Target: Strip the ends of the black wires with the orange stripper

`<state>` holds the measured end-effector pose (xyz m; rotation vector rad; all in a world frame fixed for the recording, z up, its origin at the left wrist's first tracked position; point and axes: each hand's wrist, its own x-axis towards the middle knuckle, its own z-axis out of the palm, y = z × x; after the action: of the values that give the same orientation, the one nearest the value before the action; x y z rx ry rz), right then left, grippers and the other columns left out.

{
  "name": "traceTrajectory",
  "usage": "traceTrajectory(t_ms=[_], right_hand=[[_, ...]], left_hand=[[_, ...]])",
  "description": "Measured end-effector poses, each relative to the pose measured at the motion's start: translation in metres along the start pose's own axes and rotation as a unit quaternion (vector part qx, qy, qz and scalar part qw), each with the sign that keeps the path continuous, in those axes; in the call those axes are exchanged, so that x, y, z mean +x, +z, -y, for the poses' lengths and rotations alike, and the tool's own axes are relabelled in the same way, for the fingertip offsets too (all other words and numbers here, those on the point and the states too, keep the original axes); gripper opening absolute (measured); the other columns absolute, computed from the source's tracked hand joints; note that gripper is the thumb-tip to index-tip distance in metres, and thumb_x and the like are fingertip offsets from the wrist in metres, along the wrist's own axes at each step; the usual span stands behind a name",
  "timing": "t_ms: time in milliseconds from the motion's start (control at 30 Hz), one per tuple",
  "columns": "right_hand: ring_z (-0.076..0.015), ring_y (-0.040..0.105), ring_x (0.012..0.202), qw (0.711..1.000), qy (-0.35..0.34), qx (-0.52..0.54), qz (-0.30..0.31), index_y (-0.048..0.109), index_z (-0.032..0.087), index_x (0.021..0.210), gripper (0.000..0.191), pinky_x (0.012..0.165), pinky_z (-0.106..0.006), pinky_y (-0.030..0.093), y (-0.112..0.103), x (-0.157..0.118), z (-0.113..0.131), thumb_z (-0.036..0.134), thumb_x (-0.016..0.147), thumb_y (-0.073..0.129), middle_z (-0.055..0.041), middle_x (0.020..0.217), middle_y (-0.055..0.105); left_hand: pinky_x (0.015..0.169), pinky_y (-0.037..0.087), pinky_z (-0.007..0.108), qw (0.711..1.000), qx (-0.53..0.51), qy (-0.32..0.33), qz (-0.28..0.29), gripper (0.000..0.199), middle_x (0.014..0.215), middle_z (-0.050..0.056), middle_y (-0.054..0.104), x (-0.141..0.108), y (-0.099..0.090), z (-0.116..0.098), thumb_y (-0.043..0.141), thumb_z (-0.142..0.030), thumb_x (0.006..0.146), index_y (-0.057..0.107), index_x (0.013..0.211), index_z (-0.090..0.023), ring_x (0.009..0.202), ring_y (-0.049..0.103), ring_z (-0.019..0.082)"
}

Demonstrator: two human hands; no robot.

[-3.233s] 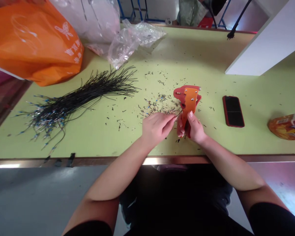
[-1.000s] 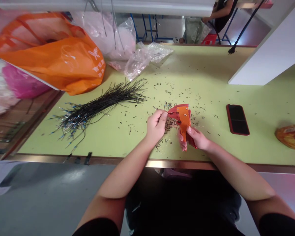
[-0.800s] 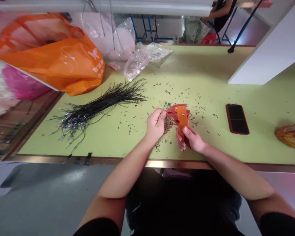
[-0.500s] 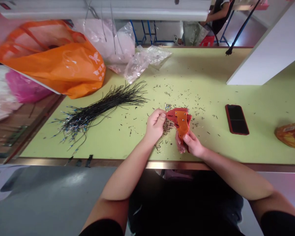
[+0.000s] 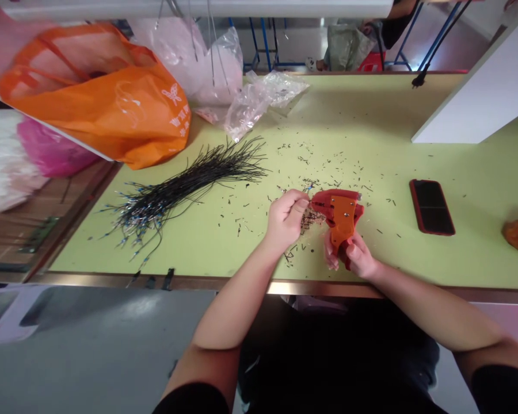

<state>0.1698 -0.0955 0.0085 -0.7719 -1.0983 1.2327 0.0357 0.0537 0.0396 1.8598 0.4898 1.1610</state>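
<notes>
My right hand (image 5: 358, 256) grips the handles of an orange and red wire stripper (image 5: 343, 215), held upright above the table near its front edge. The stripper's red jaws point left, towards my left hand (image 5: 287, 217). That hand is closed, thumb and forefinger pinched on a thin wire right at the jaw tip. Most of this wire is hidden by the fingers; a small blue tip (image 5: 309, 187) shows just above them. On the left lies a bundle of black wires (image 5: 190, 181), many with blue and silver tips at the near-left end.
Black cut bits (image 5: 313, 221) are scattered over the green table (image 5: 207, 247). A phone (image 5: 432, 207) lies to the right, near a white panel (image 5: 470, 109). An orange bag (image 5: 112, 109) and clear plastic bags (image 5: 263, 98) sit at back left. Another person's arm shows behind.
The camera view has shifted, so the whole scene sits further right. Against the table, the stripper has moved slightly right; both hands keep their hold.
</notes>
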Motion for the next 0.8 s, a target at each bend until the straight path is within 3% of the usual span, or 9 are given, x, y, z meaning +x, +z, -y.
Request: traceTrajectory(t_ms=[200, 333, 433, 500, 567, 667, 733, 800], right_hand=[[-0.0106, 0.043, 0.043, 1.0, 0.016, 0.01, -0.016, 0.057, 0.021, 0.081, 0.059, 0.043, -0.025, 0.041, -0.002, -0.004, -0.002, 0.078, 0.096, 0.065, 0.0057, 0.059, 0.049], [-0.0136, 0.055, 0.05, 0.998, 0.033, 0.055, 0.001, 0.063, 0.019, 0.091, 0.064, 0.05, -0.028, 0.051, 0.0, 0.001, -0.004, 0.084, 0.093, 0.063, 0.0012, 0.066, 0.06], [-0.0178, 0.063, 0.058, 0.997, 0.043, 0.056, 0.014, 0.065, 0.019, 0.098, 0.071, 0.053, -0.032, 0.054, 0.004, 0.004, 0.006, 0.089, 0.089, 0.062, -0.0055, 0.078, 0.069], [-0.0193, 0.061, 0.057, 0.999, 0.026, 0.029, -0.003, 0.066, 0.021, 0.095, 0.068, 0.052, -0.033, 0.052, 0.003, 0.004, 0.023, 0.089, 0.09, 0.061, -0.005, 0.074, 0.068], [-0.021, 0.056, 0.054, 0.994, -0.055, -0.011, -0.098, 0.062, 0.027, 0.083, 0.059, 0.053, -0.035, 0.052, -0.003, 0.003, 0.044, 0.085, 0.091, 0.065, 0.0005, 0.059, 0.054], [-0.0191, 0.042, 0.05, 0.969, -0.065, -0.006, -0.238, 0.056, 0.03, 0.079, 0.068, 0.055, -0.037, 0.052, -0.017, 0.005, 0.066, 0.096, 0.09, 0.048, 0.0028, 0.061, 0.04], [-0.0189, 0.046, 0.054, 0.975, -0.044, 0.015, -0.219, 0.059, 0.029, 0.083, 0.066, 0.058, -0.037, 0.054, -0.024, 0.008, 0.066, 0.093, 0.093, 0.048, 0.002, 0.064, 0.043], [-0.0189, 0.054, 0.059, 0.988, -0.013, 0.044, -0.151, 0.065, 0.026, 0.088, 0.061, 0.061, -0.036, 0.057, -0.028, 0.013, 0.056, 0.087, 0.092, 0.06, 0.0009, 0.068, 0.052]], left_hand=[[0.056, 0.046, 0.03, 1.0, 0.02, 0.019, -0.005, 0.057, 0.066, 0.0, 0.067, -0.002, -0.001, 0.0, 0.047, -0.069, 0.109, 0.069, 0.085, -0.022, 0.056, 0.057, 0.014], [0.059, 0.05, 0.03, 1.0, 0.006, 0.002, 0.011, 0.057, 0.072, 0.001, 0.069, -0.001, 0.0, 0.002, 0.048, -0.071, 0.108, 0.068, 0.084, -0.022, 0.062, 0.061, 0.015], [0.061, 0.051, 0.03, 1.0, -0.02, -0.015, 0.008, 0.058, 0.074, 0.001, 0.069, 0.001, -0.001, 0.011, 0.05, -0.074, 0.105, 0.067, 0.085, -0.023, 0.065, 0.062, 0.015], [0.06, 0.051, 0.03, 0.999, -0.02, -0.039, -0.026, 0.06, 0.074, 0.001, 0.065, 0.005, -0.007, 0.023, 0.051, -0.079, 0.102, 0.065, 0.085, -0.023, 0.064, 0.059, 0.015], [0.056, 0.046, 0.029, 0.992, -0.004, -0.082, -0.096, 0.061, 0.073, 0.0, 0.059, 0.012, -0.017, 0.037, 0.046, -0.081, 0.102, 0.062, 0.087, -0.024, 0.059, 0.052, 0.013], [0.062, 0.049, 0.03, 0.982, 0.041, -0.082, -0.168, 0.06, 0.076, 0.0, 0.057, 0.02, -0.027, 0.051, 0.04, -0.078, 0.106, 0.059, 0.088, -0.024, 0.065, 0.056, 0.014], [0.07, 0.053, 0.031, 0.986, 0.059, -0.052, -0.145, 0.059, 0.079, 0.002, 0.062, 0.02, -0.025, 0.051, 0.044, -0.078, 0.106, 0.06, 0.087, -0.024, 0.075, 0.062, 0.016], [0.073, 0.054, 0.031, 0.991, 0.069, -0.031, -0.109, 0.058, 0.081, 0.003, 0.066, 0.016, -0.018, 0.047, 0.047, -0.077, 0.105, 0.063, 0.088, -0.024, 0.078, 0.064, 0.017]])
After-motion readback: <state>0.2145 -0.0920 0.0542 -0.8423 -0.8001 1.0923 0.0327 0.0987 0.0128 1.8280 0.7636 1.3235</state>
